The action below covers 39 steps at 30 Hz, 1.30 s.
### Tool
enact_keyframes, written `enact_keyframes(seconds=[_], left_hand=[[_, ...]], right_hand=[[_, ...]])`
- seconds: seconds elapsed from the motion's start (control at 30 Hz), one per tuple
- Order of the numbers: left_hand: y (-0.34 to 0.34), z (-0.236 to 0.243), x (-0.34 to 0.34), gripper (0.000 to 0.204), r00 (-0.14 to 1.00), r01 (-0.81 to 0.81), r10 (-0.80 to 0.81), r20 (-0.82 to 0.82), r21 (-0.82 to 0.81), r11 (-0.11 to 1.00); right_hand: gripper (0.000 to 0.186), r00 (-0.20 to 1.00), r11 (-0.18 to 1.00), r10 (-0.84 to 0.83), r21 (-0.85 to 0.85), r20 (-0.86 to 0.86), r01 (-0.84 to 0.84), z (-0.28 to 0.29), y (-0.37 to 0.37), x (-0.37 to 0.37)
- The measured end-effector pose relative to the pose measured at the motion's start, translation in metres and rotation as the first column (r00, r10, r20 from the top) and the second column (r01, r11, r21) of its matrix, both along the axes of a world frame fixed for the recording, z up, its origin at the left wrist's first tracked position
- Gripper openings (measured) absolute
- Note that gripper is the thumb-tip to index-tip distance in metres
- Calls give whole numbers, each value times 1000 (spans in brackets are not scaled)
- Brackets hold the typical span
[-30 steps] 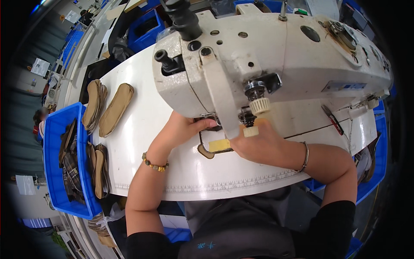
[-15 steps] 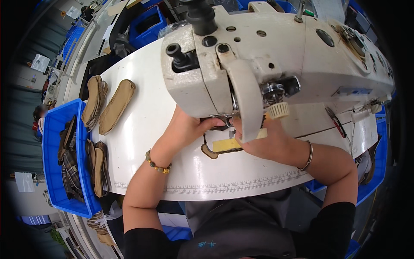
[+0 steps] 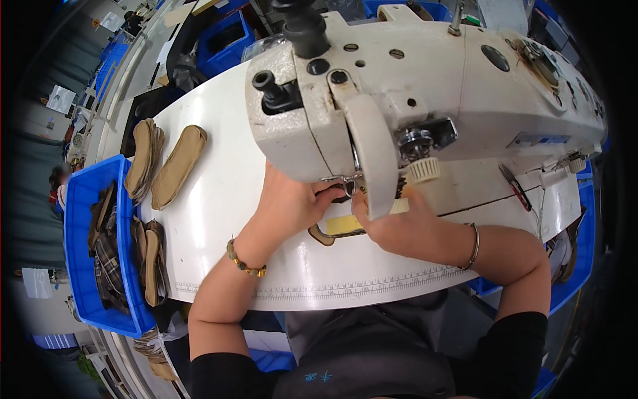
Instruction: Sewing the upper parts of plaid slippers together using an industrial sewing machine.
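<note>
White sewing machine stands over the table, its presser foot between my two hands. My left hand is closed just left of the foot, thumb and fingers pinching a dark-edged tan shoe piece. The rounded end of this shoe piece shows below the hand; the rest is hidden by my hands and the machine. My right hand is closed on the right of the foot, index finger and thumb close to the needle area, pressed on the same piece. A yellow strip lies beside the piece, partly under the right hand.
Tan sole-shaped pieces lie in stacks on the white table at left. Beside them stands a blue bin with plaid and dark pieces. Red-and-black thread snips lie at right. Another blue bin stands beyond the table's right side.
The tan end of the shoe piece has shifted slightly and shows less beside the yellow strip. My right hand's fingers have moved left, closer to the presser foot; the left hand stays nearly in place.
</note>
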<state>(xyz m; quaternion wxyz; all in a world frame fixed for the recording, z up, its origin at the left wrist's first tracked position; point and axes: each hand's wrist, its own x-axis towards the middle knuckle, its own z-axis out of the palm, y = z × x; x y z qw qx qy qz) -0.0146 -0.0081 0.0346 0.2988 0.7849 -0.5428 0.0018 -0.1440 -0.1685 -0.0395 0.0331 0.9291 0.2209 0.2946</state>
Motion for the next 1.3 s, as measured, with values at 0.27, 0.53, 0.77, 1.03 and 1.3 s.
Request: enact_keyframes(seconds=[0.27, 0.53, 0.77, 1.03, 1.3], left_hand=[[9, -16, 9, 31, 996, 91, -91, -8, -2, 996], [13, -23, 12, 33, 996, 80, -79, -29, 34, 996], [7, -12, 9, 31, 996, 71, -72, -44, -36, 997], [9, -13, 10, 24, 966, -13, 13, -259, 2, 1000], [4, -5, 7, 25, 982, 12, -18, -188, -35, 999]], right_hand=[[13, 995, 987, 12, 161, -103, 5, 43, 4, -18], [12, 991, 972, 31, 236, -130, 0, 33, 3, -16], [9, 991, 965, -35, 255, -131, 68, 16, -1, -8], [13, 955, 960, -65, 245, -288, 139, 38, -4, -11], [32, 989, 977, -20, 207, -144, 50, 3, -2, -3]])
